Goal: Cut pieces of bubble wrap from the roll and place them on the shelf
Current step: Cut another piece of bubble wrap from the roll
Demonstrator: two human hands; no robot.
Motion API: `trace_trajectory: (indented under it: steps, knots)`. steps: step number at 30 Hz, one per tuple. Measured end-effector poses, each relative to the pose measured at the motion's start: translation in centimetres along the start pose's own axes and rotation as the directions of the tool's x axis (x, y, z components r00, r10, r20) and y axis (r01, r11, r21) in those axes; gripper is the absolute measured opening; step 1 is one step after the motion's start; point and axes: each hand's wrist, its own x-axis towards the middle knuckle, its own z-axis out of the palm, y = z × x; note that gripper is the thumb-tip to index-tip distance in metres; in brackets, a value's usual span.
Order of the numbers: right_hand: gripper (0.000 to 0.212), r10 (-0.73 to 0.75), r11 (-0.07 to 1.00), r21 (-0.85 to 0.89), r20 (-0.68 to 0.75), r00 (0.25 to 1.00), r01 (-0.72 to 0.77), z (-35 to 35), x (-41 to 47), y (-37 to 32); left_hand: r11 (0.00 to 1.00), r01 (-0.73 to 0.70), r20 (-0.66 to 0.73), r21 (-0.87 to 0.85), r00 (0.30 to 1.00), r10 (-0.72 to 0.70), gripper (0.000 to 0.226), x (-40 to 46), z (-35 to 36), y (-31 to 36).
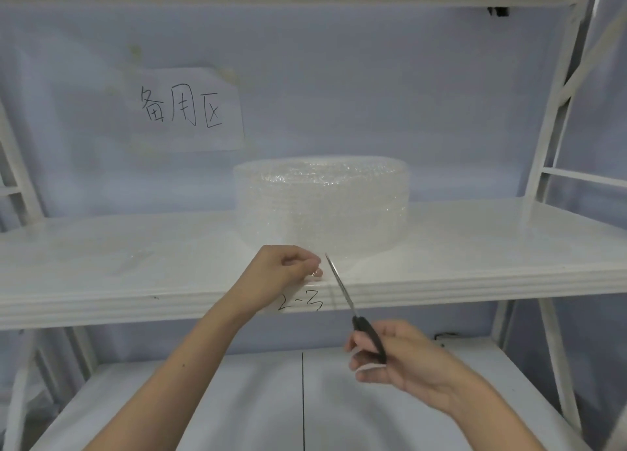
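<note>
Nearest the camera, the right hand [403, 359] grips the black handles of the scissors [353, 309], fingers curled through the loops. Their blades are pressed together and point up and left, the tip over the front edge of the shelf [135, 281]. Just left of the tip, the left hand [288, 267] pinches the loose edge of clear wrap [314, 276] at the shelf's front, fingers curled on it. Behind both, the roll [322, 206] stands on end near the shelf's middle. A label [300, 303] marked "2-3" sticks to the shelf's front lip. On the back wall hangs a handwritten paper sign [186, 111].
</note>
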Motion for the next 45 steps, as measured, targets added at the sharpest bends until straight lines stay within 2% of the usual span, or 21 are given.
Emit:
trace_trajectory:
  steps: [4, 8, 16, 24, 29, 36, 45]
  knots:
    - [0.039, 0.037, 0.995, 0.094, 0.070, 0.997, -0.043, 1.0, 0.8, 1.9, 0.999, 0.022, -0.026, -0.034, 0.999, -0.023, 0.013, 0.2, 0.3, 0.0]
    - [0.046, 0.027, 0.995, 0.092, 0.141, 0.990, -0.041, 1.0, 1.0, 2.4, 0.998, 0.034, -0.077, -0.052, 0.996, -0.038, 0.011, 0.2, 0.4, 0.0]
    - [0.047, -0.002, 0.999, 0.040, 0.122, 0.993, -0.003, 1.1, 2.2, 1.6, 1.000, 0.024, -0.128, 0.007, 0.991, -0.023, 0.013, 0.4, 0.2, 0.1]
    - [0.048, -0.009, 0.999, 0.036, 0.173, 0.985, 0.003, 1.3, 3.2, 1.4, 0.997, 0.062, -0.189, -0.052, 0.980, -0.071, 0.014, 0.5, -0.1, 0.7]
    - [0.050, 0.004, 1.000, 0.000, 0.214, 0.977, -0.004, 1.0, 2.6, 2.4, 0.995, 0.076, -0.166, -0.058, 0.983, -0.084, 0.014, 0.4, -0.2, 0.7]
    - [0.048, -0.044, 0.998, 0.043, 0.186, 0.982, 0.037, 2.0, 4.6, 0.8, 0.996, 0.068, -0.064, -0.062, 0.995, -0.071, 0.012, 0.0, -0.8, 0.9]
    - [0.046, -0.130, 0.992, 0.022, 0.164, 0.978, 0.128, 2.1, 5.4, -0.1, 0.995, 0.063, -0.076, -0.080, 0.995, -0.069, 0.012, -0.1, -0.7, 0.9]
